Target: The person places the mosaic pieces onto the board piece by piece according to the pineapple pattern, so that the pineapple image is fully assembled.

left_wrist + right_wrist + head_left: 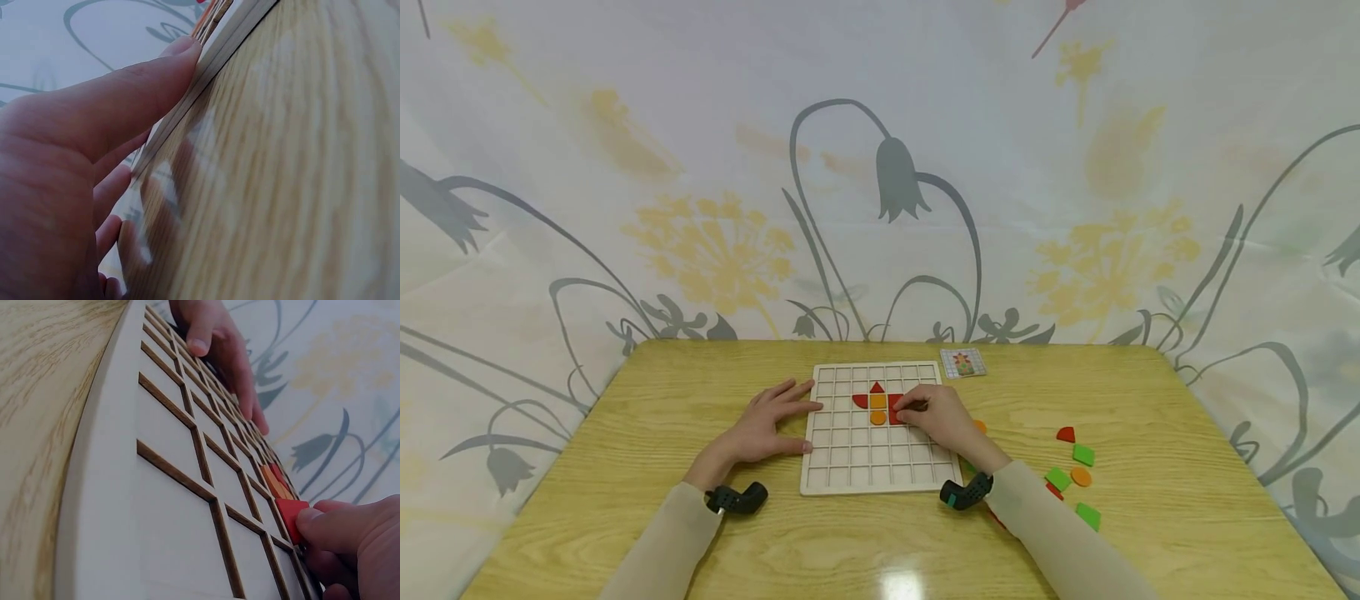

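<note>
A wooden grid board lies on the table. My left hand is spread with straight fingers, its fingertips and thumb touching the board's left edge. Over the middle right of the grid, my right hand pinches a red piece between thumb and fingers, low at the cells; the fingers partly cover it. Beside it in the grid sit an orange square, an orange circle, a red triangle and a red quarter circle.
A small pattern card lies behind the board's far right corner. Loose pieces are scattered to the right, among them a red quarter circle, an orange circle and several green ones. My right forearm hides some. A patterned cloth hangs behind the table.
</note>
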Tool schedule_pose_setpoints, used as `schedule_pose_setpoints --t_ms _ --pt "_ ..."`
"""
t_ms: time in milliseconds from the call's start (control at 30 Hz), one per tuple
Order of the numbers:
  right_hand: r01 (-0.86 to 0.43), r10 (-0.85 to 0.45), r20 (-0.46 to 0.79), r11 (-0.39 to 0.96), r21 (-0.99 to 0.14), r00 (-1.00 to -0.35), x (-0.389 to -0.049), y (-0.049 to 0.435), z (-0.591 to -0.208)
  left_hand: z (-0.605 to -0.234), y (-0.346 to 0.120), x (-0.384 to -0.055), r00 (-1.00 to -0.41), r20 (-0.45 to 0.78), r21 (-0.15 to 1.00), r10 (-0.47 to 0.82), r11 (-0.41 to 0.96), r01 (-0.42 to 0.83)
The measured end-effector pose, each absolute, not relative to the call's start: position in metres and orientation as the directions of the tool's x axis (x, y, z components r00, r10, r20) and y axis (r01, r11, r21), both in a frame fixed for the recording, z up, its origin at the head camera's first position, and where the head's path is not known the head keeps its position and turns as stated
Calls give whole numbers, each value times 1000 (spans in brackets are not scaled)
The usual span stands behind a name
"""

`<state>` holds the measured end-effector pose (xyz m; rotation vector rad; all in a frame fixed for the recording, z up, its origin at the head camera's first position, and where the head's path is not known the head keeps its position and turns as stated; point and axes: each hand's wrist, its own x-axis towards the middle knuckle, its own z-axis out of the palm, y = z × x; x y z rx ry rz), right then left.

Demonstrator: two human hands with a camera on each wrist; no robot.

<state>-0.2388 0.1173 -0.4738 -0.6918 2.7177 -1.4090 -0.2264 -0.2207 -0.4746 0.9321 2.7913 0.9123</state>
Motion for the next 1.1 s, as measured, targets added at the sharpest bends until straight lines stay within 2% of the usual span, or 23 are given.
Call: schedule_pose_setpoints --t_ms 433,633,733,1100 --pt "-360 -392 169 486 -796 -904 -240 117 -474 -476 -221 -227 -818 126 552 561 646 528" --pt "-304 -367 143 428 -851 -919 -246 129 -472 -475 -221 -227 -820 127 544 558 652 528" --pt "-272 -346 123 425 -864 -930 -247 139 -468 -475 -221 -227 -821 124 542 557 655 526" --pt "-314 -305 172 517 -797 -937 -238 212 -452 -474 -220 -227 -820 113 539 561 659 525"
